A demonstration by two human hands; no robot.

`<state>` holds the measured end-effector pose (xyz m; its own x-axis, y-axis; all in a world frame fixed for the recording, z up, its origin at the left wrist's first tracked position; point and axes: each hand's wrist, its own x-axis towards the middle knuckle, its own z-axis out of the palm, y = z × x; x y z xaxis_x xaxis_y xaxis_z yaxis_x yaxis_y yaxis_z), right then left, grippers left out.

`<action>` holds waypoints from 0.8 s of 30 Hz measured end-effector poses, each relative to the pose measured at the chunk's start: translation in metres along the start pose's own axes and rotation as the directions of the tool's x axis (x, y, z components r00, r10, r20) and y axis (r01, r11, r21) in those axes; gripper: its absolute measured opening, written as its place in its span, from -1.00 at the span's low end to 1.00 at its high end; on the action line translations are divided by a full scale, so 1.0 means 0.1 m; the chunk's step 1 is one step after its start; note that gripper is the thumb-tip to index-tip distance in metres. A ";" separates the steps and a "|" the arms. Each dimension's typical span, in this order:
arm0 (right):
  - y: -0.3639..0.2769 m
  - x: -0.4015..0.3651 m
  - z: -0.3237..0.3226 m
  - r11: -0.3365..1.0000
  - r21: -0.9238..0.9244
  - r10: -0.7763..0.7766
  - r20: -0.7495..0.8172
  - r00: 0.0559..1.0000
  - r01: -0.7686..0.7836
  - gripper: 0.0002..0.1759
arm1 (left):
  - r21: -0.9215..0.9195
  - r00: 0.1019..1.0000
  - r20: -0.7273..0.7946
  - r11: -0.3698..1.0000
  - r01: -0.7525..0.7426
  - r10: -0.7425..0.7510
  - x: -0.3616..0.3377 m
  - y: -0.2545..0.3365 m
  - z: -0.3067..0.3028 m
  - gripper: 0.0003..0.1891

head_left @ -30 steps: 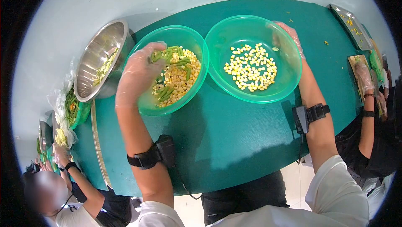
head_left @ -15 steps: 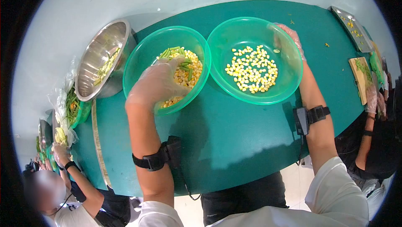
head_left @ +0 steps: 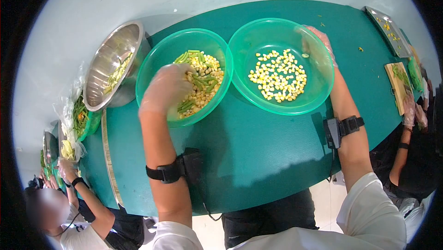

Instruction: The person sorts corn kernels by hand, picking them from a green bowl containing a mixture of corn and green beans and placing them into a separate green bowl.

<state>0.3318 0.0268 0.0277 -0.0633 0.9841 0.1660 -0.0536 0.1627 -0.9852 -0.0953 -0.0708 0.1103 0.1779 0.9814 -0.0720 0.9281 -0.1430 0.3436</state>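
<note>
My gloved left hand is inside the mixed bowl, toward its left side. Corn kernels and green bean pieces lie in the mixed bowl, just to the right of my fingers. Those fingers are curled and blurred, so I cannot tell how wide they stand or whether they hold anything.

My gloved right hand is at the corn bowl, which sits right of the mixed bowl, the two rims touching or nearly so. I have it by the side farthest from the mixed bowl; the wall partly hides my fingers, so I cannot tell how firmly they close.

I judge the kernels to be light, small, smooth and a little slippery, apt to roll away from a pinch and to bruise under hard pressure. A loose, cupped scoop from below should suit them better. The bean pieces look firmer and stick-like, easy to pinch across the middle, though they could snap if bent. Both bowls look like thin, slightly springy plastic, light enough to slide if pushed, so the rim is the place to hold, lightly, with the thumb inside. A steel bowl left of the mixed bowl looks stiffer and heavier.
</note>
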 end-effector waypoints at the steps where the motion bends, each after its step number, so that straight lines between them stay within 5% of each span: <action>1: -0.01 -0.01 0.01 0.999 0.033 0.006 -0.007 1.000 -0.006 -0.77 | -0.027 0.999 -0.040 0.999 0.029 -0.030 0.01 -0.10 -0.02 -0.62; 5: 0.01 0.00 -0.02 0.999 0.043 0.013 0.014 1.000 -0.013 -0.76 | -0.143 0.988 -0.087 0.983 0.112 -0.125 -0.03 -0.19 -0.18 -0.64; 8: 0.04 0.01 -0.01 0.999 0.042 -0.010 0.019 1.000 0.009 -0.77 | -0.141 0.960 -0.235 0.972 -0.189 0.152 -0.02 -0.29 -0.15 -0.63; 14: 0.00 -0.02 0.05 1.000 0.029 -0.002 -0.016 1.000 0.002 -0.79 | -0.420 0.986 -0.069 0.892 -0.165 0.150 -0.02 -0.15 -0.18 -0.65; 20: 0.00 -0.01 0.00 1.000 0.010 0.005 0.011 1.000 -0.005 -0.79 | -0.152 0.957 -0.179 0.954 -0.258 0.230 -0.01 -0.38 -0.17 -0.66; 24: 0.00 0.00 0.00 1.000 -0.014 0.005 0.004 1.000 -0.005 -0.79 | -0.290 0.997 0.032 0.955 -0.062 0.074 -0.16 -0.05 -0.31 -0.74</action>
<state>0.3316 0.0267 0.0275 -0.0680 0.9846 0.1611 -0.0393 0.1587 -0.9865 -0.1128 -0.0821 0.1393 0.2568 0.9634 -0.0765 0.7807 -0.1602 0.6040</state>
